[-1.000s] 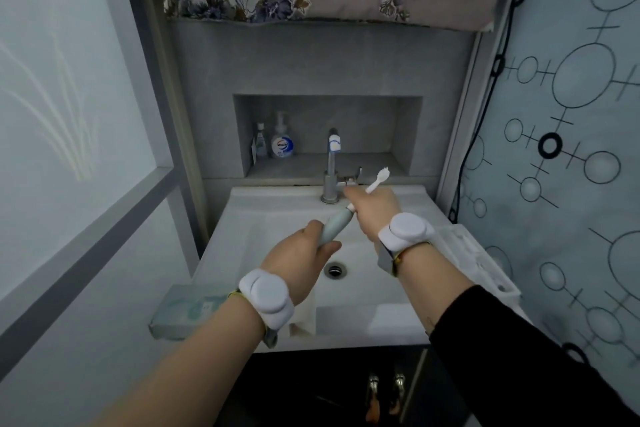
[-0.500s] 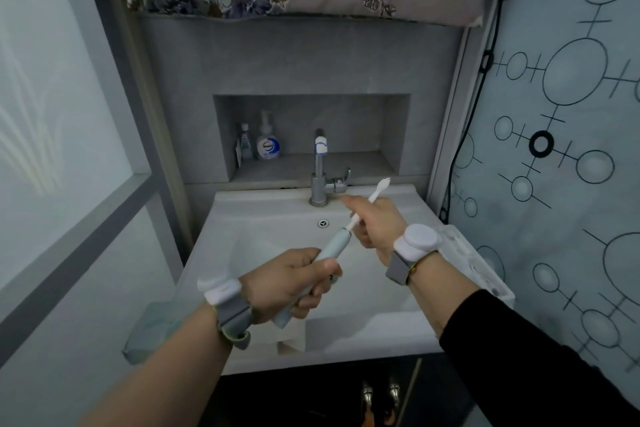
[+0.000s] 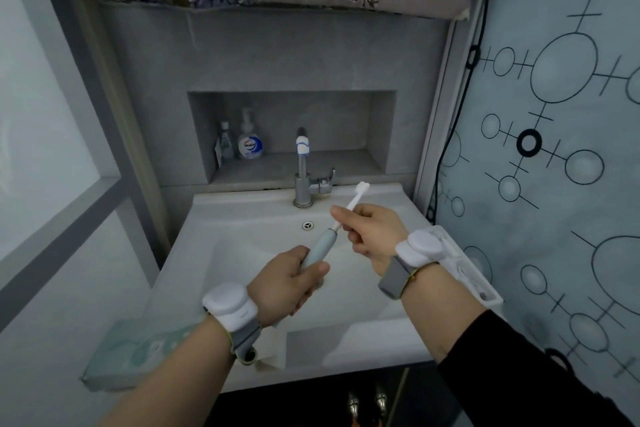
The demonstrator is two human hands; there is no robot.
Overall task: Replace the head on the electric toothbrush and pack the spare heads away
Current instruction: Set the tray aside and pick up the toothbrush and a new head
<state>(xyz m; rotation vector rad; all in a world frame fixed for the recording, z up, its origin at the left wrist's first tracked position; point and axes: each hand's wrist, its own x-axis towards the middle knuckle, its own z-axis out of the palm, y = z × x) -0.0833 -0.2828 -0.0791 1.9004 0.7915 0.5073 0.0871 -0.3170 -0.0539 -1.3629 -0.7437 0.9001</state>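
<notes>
My left hand is wrapped around the pale blue toothbrush handle, holding it tilted up and to the right over the white sink. My right hand pinches the stem of the white brush head, whose bristles point up toward the tap. The head's lower end meets the top of the handle; whether it is fully seated I cannot tell. A white plastic tray lies on the sink's right edge behind my right wrist, its contents mostly hidden.
A steel tap stands at the back of the sink. A wall niche holds a soap pump bottle and a small bottle. A pale green box rests on the front left rim. A patterned curtain hangs on the right.
Both hands have drawn back from the tap toward me and lowered over the basin. The grips on handle and head stay the same.
</notes>
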